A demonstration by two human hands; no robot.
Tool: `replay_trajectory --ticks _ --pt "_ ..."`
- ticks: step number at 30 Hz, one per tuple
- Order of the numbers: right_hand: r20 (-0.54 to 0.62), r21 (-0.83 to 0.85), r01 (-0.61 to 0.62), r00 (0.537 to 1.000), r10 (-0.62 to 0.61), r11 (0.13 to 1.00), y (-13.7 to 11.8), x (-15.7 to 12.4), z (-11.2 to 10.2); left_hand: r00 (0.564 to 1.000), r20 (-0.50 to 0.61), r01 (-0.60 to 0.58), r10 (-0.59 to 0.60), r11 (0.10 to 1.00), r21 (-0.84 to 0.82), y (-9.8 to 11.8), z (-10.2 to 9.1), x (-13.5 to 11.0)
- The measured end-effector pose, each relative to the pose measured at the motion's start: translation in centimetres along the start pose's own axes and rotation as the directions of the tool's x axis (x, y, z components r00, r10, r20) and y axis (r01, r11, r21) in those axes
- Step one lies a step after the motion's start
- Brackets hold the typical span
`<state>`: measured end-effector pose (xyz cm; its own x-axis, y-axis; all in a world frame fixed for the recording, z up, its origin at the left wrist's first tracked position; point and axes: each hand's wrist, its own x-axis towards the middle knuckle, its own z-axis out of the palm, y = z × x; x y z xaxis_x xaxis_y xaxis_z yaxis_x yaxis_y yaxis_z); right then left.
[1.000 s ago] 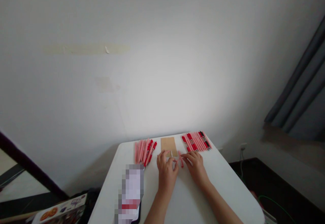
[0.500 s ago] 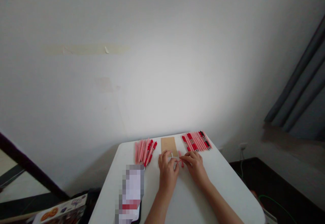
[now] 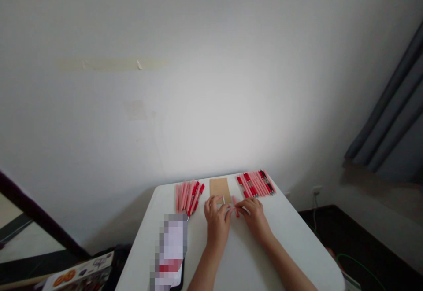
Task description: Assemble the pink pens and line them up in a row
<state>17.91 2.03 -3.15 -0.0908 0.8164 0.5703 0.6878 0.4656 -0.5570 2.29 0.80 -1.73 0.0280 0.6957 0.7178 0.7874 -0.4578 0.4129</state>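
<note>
Both my hands rest close together on the white table (image 3: pixel 291 247), just in front of a brown card (image 3: pixel 219 188). My left hand (image 3: pixel 217 221) has its fingers curled around a small silvery part that I cannot make out. My right hand (image 3: pixel 254 217) pinches a pink and red pen (image 3: pixel 235 206) that sticks out between the two hands. A pile of pink and red pens (image 3: pixel 188 196) lies to the left of the card. A second row of such pens (image 3: pixel 255 183) lies to its right.
A pixelated flat object (image 3: pixel 170 253) lies at the table's near left edge. A printed box (image 3: pixel 77 275) sits lower left, off the table. The table stands against a white wall. A grey curtain (image 3: pixel 393 119) hangs at the right, and a green cable (image 3: pixel 358 264) lies on the dark floor.
The hands have shifted slightly; the pink pen between them has turned and moved closer to the left hand's fingers. The pen piles and the card stay where they were.
</note>
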Motion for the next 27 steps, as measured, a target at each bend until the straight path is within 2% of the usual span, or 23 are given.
replay_trajectory --ticks 9,27 --pt "-0.025 0.028 -0.041 0.999 0.042 0.999 0.59 0.14 0.13 0.999 0.046 0.025 -0.024 0.999 -0.020 -0.02 0.06 0.09" --pt "0.005 -0.040 -0.029 1.000 0.030 0.999 0.43 0.15 -0.16 0.998 0.023 0.059 -0.059 0.997 -0.039 0.04 -0.29 0.31"
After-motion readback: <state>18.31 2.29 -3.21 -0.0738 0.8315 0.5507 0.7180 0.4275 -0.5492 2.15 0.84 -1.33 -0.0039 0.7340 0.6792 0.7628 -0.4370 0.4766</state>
